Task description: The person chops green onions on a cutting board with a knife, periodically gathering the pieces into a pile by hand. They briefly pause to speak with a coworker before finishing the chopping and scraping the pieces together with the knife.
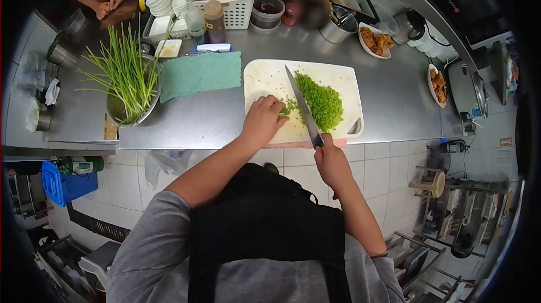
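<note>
My right hand [332, 162] is wrapped round the handle of a kitchen knife [304, 103], whose long blade lies slantwise over a white cutting board [259, 75]. Right of the blade sits a heap of finely chopped green onions [322, 103]. On the left part of the board, my left hand [265, 118] has its fingers curled over a small bit of green onion [287, 107], close to the blade. The fingers partly hide that bit. Loose green specks are scattered over the board.
Whole green onions [127, 72] stand in a metal colander [115, 108] at left, beside a green cloth [200, 75]. Behind are a white basket [239, 14] of sauce bottles, a dark-filled tub [267, 13] and fried food dishes [375, 41]. Another person's hands [110, 4] show at upper left.
</note>
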The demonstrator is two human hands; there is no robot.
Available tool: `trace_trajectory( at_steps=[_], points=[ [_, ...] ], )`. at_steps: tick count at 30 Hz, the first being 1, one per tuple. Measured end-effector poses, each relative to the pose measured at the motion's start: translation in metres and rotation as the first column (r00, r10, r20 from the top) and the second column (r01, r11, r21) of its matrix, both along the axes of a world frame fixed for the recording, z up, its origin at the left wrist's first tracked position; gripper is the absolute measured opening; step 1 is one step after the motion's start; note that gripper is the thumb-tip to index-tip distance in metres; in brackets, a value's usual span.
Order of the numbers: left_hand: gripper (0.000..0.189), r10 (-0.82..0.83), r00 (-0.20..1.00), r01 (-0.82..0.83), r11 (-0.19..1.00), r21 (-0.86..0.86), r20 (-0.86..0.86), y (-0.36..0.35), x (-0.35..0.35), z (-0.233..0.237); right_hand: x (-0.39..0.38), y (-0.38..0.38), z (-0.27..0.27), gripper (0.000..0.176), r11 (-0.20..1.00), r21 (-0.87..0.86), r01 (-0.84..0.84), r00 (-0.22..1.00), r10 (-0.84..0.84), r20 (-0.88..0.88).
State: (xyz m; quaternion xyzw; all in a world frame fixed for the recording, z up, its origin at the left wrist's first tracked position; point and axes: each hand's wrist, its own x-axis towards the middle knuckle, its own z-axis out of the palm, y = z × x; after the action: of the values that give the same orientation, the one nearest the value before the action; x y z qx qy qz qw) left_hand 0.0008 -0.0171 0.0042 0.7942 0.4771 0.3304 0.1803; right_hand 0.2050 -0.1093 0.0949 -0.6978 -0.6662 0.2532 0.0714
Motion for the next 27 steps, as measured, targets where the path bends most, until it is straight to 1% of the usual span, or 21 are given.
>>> trace_trajectory(
  at_steps=[2,4,6,7,9,10,12,13,15,16,19,20,22,24,25,27],
  points=[
    [0.03,0.002,1.0,-0.002,1.0,0.018,0.005,0.002,0.002,-0.006,-0.006,0.001,-0.009,0.024,1.0,-0.005,-0.016,0.999,0.016,0.038],
    [0.028,0.008,1.0,-0.009,1.0,0.01,0.016,-0.001,0.001,-0.008,-0.011,0.0,-0.015,0.023,0.999,0.018,-0.029,0.997,0.028,0.07],
    [0.026,-0.003,0.996,-0.006,0.995,0.097,0.094,-0.002,-0.002,-0.007,-0.014,-0.001,-0.02,0.021,0.999,0.015,-0.041,0.995,0.04,0.091],
    [0.026,-0.001,0.995,-0.008,0.996,0.093,0.095,-0.002,-0.003,-0.007,-0.015,-0.001,-0.022,0.021,0.999,0.02,-0.051,0.993,0.049,0.111],
    [0.021,-0.12,0.98,0.113,0.992,0.051,0.16,0.0,-0.008,-0.007,-0.018,0.0,-0.021,0.02,0.998,-0.006,-0.062,0.988,0.062,0.139],
    [0.021,-0.12,0.98,0.114,0.992,0.046,0.16,0.002,-0.01,-0.008,-0.02,0.001,-0.02,0.02,0.997,-0.029,-0.07,0.983,0.074,0.167],
    [0.015,-0.219,0.967,0.222,0.975,-0.011,0.131,0.009,-0.013,-0.007,-0.022,0.003,-0.015,0.019,0.996,-0.03,-0.081,0.982,0.085,0.169],
    [0.015,-0.223,0.966,0.228,0.974,-0.016,0.132,0.013,-0.015,-0.006,-0.024,0.003,-0.011,0.019,0.995,-0.028,-0.095,0.98,0.098,0.173],
    [0.012,-0.289,0.956,0.288,0.957,0.024,0.057,0.021,-0.018,-0.005,-0.029,0.004,0.005,0.018,0.994,-0.073,-0.078,0.979,0.09,0.182],
    [0.012,-0.293,0.954,0.293,0.956,0.02,0.058,0.022,-0.019,-0.005,-0.031,0.004,0.01,0.017,0.992,-0.111,-0.066,0.977,0.087,0.193],
    [0.011,-0.328,0.943,0.329,0.944,0.002,0.061,0.029,-0.021,-0.005,-0.029,-0.006,0.014,0.017,0.988,-0.136,-0.071,0.982,0.094,0.167],
    [0.011,-0.34,0.938,0.342,0.94,-0.009,0.073,0.03,-0.021,-0.006,-0.029,-0.008,0.012,0.017,0.988,-0.137,-0.072,0.981,0.095,0.167],
    [0.011,-0.353,0.931,0.356,0.934,-0.022,0.087,0.031,-0.02,-0.007,-0.032,-0.012,0.006,0.019,0.979,-0.196,-0.05,0.986,0.08,0.148],
    [0.011,-0.352,0.933,0.355,0.934,-0.032,0.071,0.033,-0.019,-0.009,-0.033,-0.012,0.01,0.02,0.975,-0.22,-0.034,0.984,0.071,0.163],
    [0.011,-0.354,0.933,0.357,0.933,-0.037,0.071,0.033,-0.02,-0.01,-0.033,-0.014,0.012,0.021,0.97,-0.238,-0.048,0.977,0.095,0.191],
    [0.011,-0.373,0.924,0.374,0.927,0.0,0.079,0.035,-0.02,-0.011,-0.035,-0.013,0.008,0.022,0.964,-0.26,-0.058,0.969,0.117,0.217]
  ],
)
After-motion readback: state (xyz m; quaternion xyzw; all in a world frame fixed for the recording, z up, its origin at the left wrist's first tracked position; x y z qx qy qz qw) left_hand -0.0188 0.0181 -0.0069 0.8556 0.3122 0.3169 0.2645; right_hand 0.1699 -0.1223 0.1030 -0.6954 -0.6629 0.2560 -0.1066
